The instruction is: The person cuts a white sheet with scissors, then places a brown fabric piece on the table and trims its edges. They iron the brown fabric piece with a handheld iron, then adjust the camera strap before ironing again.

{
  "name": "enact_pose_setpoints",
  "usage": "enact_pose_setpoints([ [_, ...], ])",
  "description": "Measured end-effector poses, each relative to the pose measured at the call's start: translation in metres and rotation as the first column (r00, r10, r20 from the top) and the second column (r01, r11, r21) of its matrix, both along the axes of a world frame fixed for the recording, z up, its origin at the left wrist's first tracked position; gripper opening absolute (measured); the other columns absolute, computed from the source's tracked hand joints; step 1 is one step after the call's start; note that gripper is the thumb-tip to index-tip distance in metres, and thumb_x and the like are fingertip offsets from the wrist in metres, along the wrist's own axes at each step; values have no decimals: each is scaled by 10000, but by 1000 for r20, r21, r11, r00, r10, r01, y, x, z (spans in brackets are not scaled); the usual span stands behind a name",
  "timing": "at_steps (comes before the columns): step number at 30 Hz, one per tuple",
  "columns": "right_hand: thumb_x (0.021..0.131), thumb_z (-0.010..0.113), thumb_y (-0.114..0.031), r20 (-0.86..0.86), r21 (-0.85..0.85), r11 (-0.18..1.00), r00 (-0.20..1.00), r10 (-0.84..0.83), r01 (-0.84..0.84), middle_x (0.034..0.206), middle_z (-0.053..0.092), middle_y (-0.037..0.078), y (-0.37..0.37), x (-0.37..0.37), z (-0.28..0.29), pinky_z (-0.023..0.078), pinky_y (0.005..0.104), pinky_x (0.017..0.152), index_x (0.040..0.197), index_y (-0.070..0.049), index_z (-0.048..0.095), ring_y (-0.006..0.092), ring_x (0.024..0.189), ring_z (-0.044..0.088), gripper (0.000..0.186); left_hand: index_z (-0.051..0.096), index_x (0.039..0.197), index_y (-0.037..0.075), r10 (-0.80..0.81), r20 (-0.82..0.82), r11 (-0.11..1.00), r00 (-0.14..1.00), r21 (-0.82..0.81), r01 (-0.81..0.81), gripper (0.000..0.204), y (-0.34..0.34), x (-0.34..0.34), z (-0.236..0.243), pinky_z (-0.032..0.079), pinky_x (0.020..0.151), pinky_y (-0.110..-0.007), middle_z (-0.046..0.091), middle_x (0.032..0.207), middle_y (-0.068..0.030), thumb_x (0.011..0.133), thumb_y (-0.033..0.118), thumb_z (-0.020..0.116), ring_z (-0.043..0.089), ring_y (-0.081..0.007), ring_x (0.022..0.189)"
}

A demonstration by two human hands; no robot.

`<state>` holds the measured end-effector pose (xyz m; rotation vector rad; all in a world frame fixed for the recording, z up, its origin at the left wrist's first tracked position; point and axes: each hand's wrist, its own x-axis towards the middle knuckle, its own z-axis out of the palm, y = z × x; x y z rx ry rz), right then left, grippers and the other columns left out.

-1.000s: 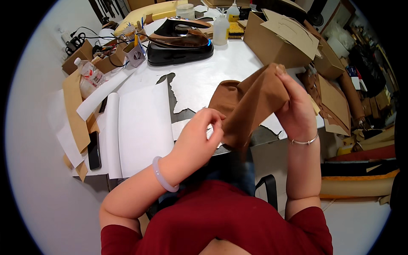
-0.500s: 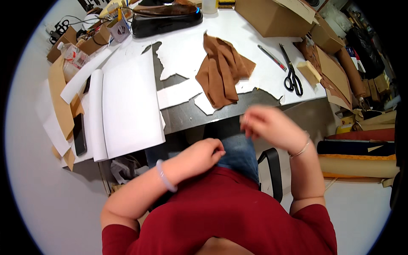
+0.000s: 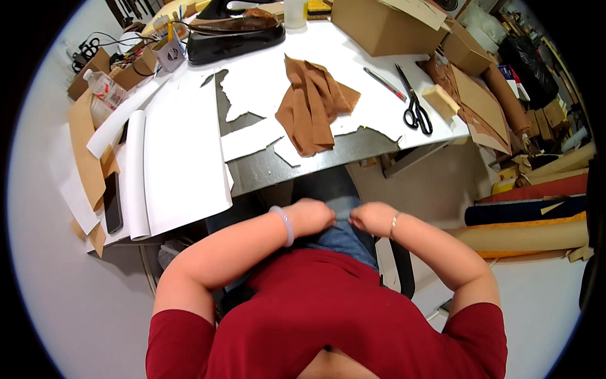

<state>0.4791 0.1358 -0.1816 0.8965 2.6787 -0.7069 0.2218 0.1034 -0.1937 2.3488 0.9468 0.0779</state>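
Over my lap, my left hand (image 3: 310,216) and my right hand (image 3: 375,219) face each other with a small gap between them. Both have curled fingers; anything pinched in them is hidden or too small to make out. Beneath them are the blue jeans (image 3: 338,239) on my legs. Beyond my hands, a crumpled piece of brown fabric or soft leather (image 3: 312,104) lies on the table, untouched. To its right lie black-handled scissors (image 3: 413,104) and a slim grey-and-red pen or cutter (image 3: 385,84).
White sheets (image 3: 183,145) and a phone (image 3: 113,202) are at the table's left. Torn white paper (image 3: 252,139) covers part of the dark tabletop (image 3: 271,167). A cardboard box (image 3: 385,28) stands at the back. Fabric rolls (image 3: 530,211) lie at the right.
My right hand has come down and left toward my left hand, which has shifted slightly. Table things appear a little further left as the view has turned.
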Motion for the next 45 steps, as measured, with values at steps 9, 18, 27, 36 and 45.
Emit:
enact_pose_setpoints([
  [9,1032,648,-315,-164,43,993,981,-106,114,873,715,176,2,-21,85,555,507,767,914,-62,707,407,845,692,286,715,1011,76,106,27,972,994,-212,-98,320,-29,-11,67,550,802,-520,733,934,-192,1081,355,574,695,-437,893],
  [18,957,753,-181,-678,368,748,710,-189,552,1172,697,135,143,-89,142,448,482,1103,1129,-42,656,351,1122,657,241,489,1492,25,668,358,739,652,-414,-531,623,26,-55,254,570,958,-356,642,1345,-137,971,175,796,666,-231,1164],
  [27,963,753,-200,-859,-67,973,483,-168,219,1183,708,131,103,-141,232,516,470,1011,1133,-59,648,344,1038,675,244,591,1426,-8,800,457,587,389,-459,-667,553,25,-107,235,509,1083,-353,686,1272,-149,908,45,776,652,-239,1232],
  [36,1000,629,-113,-492,488,834,870,20,257,1538,541,251,207,-130,92,452,455,1183,1400,-45,633,402,1411,546,405,440,1589,114,421,630,528,-652,-755,-389,629,-89,-233,237,414,1196,-383,507,1570,-67,1114,521,508,498,-214,1429],
  [45,1020,556,-50,-360,560,760,923,-134,330,1547,570,168,365,-143,88,571,418,1028,1321,-72,663,332,1303,643,321,503,1512,103,539,605,454,-586,-795,-403,488,-82,-234,252,450,1166,-378,573,1479,-75,1145,421,458,560,-214,1364],
])
